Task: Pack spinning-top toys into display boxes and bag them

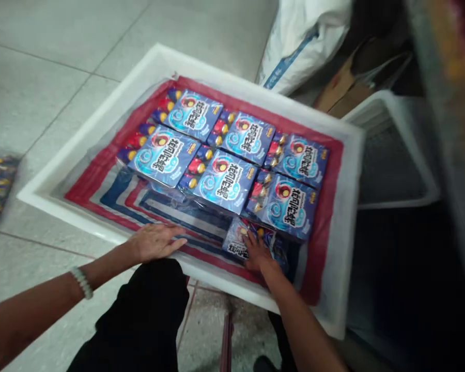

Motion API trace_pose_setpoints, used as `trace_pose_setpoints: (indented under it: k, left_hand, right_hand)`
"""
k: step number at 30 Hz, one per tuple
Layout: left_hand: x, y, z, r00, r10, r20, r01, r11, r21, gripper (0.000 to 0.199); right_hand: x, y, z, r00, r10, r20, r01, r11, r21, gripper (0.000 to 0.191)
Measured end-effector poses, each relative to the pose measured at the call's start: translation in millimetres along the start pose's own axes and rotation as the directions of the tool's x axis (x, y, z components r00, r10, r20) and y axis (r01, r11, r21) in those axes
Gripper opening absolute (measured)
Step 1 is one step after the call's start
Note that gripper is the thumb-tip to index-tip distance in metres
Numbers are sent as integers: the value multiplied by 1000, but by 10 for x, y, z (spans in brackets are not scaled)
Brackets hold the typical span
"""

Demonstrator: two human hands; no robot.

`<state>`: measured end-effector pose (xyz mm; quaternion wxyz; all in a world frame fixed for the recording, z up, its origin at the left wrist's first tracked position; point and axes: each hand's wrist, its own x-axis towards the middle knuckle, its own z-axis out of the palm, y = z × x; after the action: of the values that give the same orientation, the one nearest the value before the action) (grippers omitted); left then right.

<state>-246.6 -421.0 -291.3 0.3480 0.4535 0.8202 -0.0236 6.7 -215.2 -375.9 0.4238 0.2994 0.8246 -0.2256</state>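
A large white plastic tray (357,170), lined with red, white and blue striped sheeting, sits before me. Two rows of clear-wrapped blue boxes (227,181) lie inside it, each with small red and blue toy tops packed along its left side. Low at the near right of the tray is another wrapped box (234,238), partly covered by my right hand (258,252); the fingers are bent over it and press on its top. My left hand (155,242) rests over the tray's near rim, fingers stretched out and holding nothing.
A white woven sack (306,46) stands behind the tray. To the right are an opened cardboard box (339,93) and a second white bin (395,155). Some wrapped goods (0,186) lie on the tiled floor at far left. My knees are under the near rim.
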Motion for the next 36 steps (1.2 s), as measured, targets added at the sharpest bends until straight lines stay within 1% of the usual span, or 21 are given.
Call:
trace_pose_setpoints:
  k: [2, 5, 8, 13, 15, 18, 21, 23, 26, 29, 31, 34, 36]
  left_hand:
    - [-10, 68, -11, 999, 43, -4, -43, 996, 79, 37]
    - [-34, 138, -67, 998, 26, -57, -17, 986, 164, 38]
    - [-72, 165, -122, 995, 1, -99, 17, 983, 182, 34]
    - [-84, 184, -159, 994, -31, -107, 52, 979, 197, 29]
    - [-86, 188, -161, 994, -42, -103, 61, 978, 198, 29]
    - [-96, 180, -147, 994, -65, -83, 80, 976, 201, 31]
    - [-97, 161, -126, 995, -81, -58, 91, 973, 212, 31]
    - [-91, 151, -121, 996, -81, -45, 89, 972, 220, 31]
    - [-80, 158, -139, 995, -94, -28, 98, 969, 227, 30]
    - [-79, 203, -179, 993, -119, -19, 120, 967, 224, 27]
    - [-90, 247, -210, 992, -129, -12, 128, 969, 212, 25]
    - [-99, 306, -257, 990, -142, -1, 140, 974, 179, 21]
    - [-66, 316, -286, 990, -144, 4, 142, 979, 143, 21]
  right_hand:
    - [-113, 31, 4, 995, 101, -10, -101, 995, 17, 87]
    - [-181, 99, 36, 984, 181, 1, -181, 983, 35, 66]
    - [-140, 159, 72, 981, 192, 26, -193, 980, 46, 52]
    - [-72, 216, 112, 983, 180, 25, -181, 981, 66, 49]
    - [-81, 203, 126, 982, 187, -13, -185, 980, 74, 48]
    - [-95, 125, 136, 969, 225, -106, -215, 972, 97, 46]
    - [-96, 54, 121, 935, 290, -205, -266, 954, 138, 38]
    - [-107, 66, 105, 906, 336, -258, -300, 938, 172, 34]
    - [-151, 157, 89, 877, 390, -282, -335, 915, 226, 38]
    - [-233, 201, 62, 880, 375, -293, -300, 915, 270, 44]
    - [-329, 157, 17, 884, 348, -313, -258, 920, 293, 44]
    - [-586, 12, -76, 887, 298, -353, -186, 929, 319, 44]
    - [-825, -113, -119, 894, 210, -396, -81, 945, 318, 43]
